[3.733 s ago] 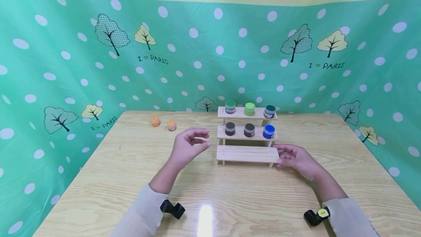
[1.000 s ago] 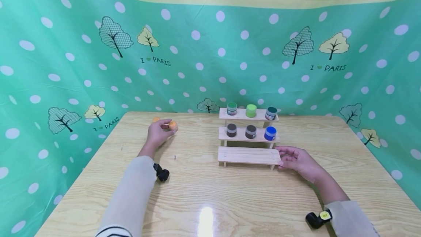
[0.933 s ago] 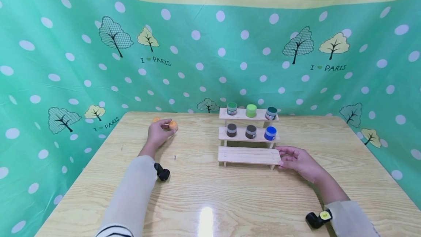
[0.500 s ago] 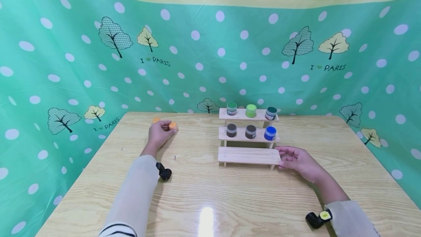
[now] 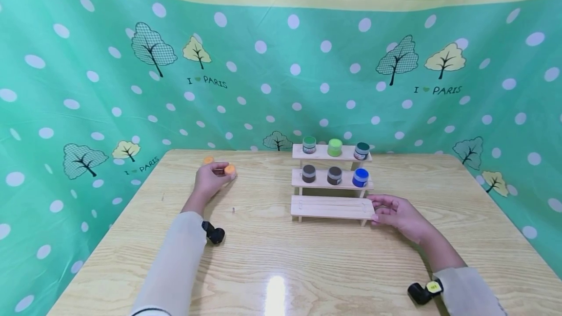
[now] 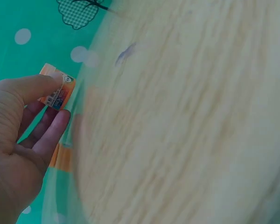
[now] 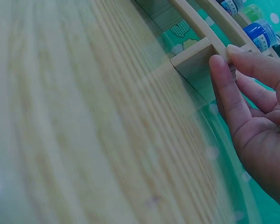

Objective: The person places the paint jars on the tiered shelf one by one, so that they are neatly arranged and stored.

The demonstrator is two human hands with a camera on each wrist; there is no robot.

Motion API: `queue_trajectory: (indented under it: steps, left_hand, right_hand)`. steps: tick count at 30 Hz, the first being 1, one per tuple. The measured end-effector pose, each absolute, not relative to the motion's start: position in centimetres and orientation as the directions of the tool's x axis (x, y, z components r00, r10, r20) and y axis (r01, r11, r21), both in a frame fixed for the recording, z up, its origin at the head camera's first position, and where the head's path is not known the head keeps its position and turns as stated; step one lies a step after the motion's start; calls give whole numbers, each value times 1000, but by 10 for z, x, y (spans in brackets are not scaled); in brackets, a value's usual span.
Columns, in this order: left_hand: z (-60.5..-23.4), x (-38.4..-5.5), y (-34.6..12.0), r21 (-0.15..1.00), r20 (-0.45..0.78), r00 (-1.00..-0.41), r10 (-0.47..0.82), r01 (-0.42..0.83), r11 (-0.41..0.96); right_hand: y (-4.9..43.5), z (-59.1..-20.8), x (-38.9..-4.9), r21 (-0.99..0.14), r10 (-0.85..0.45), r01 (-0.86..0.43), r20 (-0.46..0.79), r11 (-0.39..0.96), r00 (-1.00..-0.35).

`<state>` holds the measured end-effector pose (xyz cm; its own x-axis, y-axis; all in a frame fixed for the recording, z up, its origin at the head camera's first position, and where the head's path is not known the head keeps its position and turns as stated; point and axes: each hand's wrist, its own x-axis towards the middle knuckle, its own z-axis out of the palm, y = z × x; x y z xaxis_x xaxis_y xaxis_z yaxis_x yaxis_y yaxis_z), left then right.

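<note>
At the far left of the table, my left hand [image 5: 209, 180] pinches a small orange-lidded paint jar [image 5: 230, 170] between thumb and fingers. In the left wrist view, the printed label on the orange jar [image 6: 59, 95] faces the camera. A second orange jar [image 5: 208, 160] stands just behind that hand, partly covered by it. My right hand [image 5: 403, 218] holds the right end of the lowest step of a three-tier wooden display rack [image 5: 331, 207]. The right wrist view shows thumb and fingertips at the step's end [image 7: 219, 49].
On the rack's top step stand a green jar [image 5: 309, 145], a light green jar [image 5: 335, 148] and a dark green jar [image 5: 362, 150]. The middle step bears two dark jars [image 5: 309, 173] and a blue jar [image 5: 360, 177]. A polka-dot cloth [image 5: 281, 82] hangs behind the wooden table [image 5: 333, 267].
From beside the rack, my left hand has moved left and back to the nearer orange jar and now pinches it. My right hand has stayed at the rack.
</note>
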<state>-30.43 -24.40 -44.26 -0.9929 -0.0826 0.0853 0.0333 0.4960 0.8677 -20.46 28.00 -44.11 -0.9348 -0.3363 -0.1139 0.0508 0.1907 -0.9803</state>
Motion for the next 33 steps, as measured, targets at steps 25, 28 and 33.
queue_trajectory:
  steps: [25, 28, 33]
  left_hand:
    - [-418, -271, -228, 939, 99, -993, 58, 112, 325]
    - [-415, -267, -224, 947, 111, -991, 77, 129, 295]
    - [-410, -261, -217, 946, 138, -985, 101, 162, 281]
  right_hand:
    - [281, -444, -207, -983, -351, 50, -110, 176, -930]
    - [281, -443, -207, -982, -348, 52, -113, 180, -931]
    - [281, -443, -206, -982, -346, 54, -114, 180, -931]
